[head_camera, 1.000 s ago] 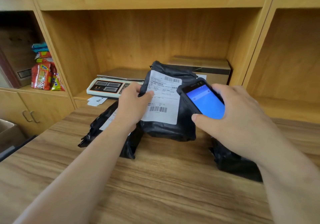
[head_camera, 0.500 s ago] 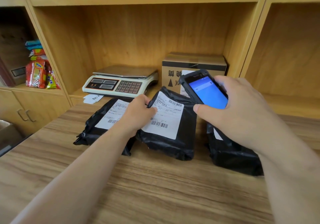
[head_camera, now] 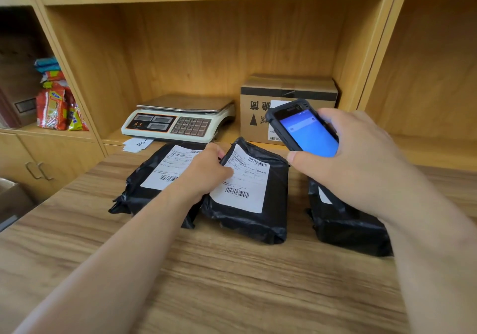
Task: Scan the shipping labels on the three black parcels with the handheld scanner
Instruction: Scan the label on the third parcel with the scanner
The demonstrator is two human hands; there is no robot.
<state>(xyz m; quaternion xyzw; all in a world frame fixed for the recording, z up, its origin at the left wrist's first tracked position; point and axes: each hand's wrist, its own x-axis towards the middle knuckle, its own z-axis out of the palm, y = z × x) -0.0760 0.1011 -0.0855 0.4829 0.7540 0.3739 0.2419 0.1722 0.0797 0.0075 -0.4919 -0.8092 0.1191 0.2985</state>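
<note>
1. You are standing three black parcels in a row on the wooden desk (head_camera: 232,282): the left parcel (head_camera: 144,191), the middle parcel (head_camera: 271,204) and the right parcel (head_camera: 346,227).
2. Your left hand (head_camera: 206,176) is resting where the left and middle parcels meet, covering the right part of the left parcel's label (head_camera: 167,169).
3. Its fingers (head_camera: 224,172) are lying curled together, with the thumb pressing on the left edge of the middle parcel's white label (head_camera: 242,181); whether they are pinching the wrap underneath you cannot tell from here.
4. Both barcodes on the middle label are showing clear of your hand, one at the far right corner and one near the front edge.
5. Your right hand (head_camera: 361,168) is gripping the handheld scanner (head_camera: 304,129), fingers wrapped closed around its right side and the thumb lying along its near edge.
6. The scanner is hovering above the gap between the middle and right parcels, tilted with its lit blue screen facing you and its far end pointing away to the left.
7. The right parcel is lying mostly hidden beneath your right hand and wrist, only a sliver of its label showing.
8. On the shelf behind, a weighing scale (head_camera: 178,119) is sitting on the left and a cardboard box (head_camera: 286,93) on the right.
</note>
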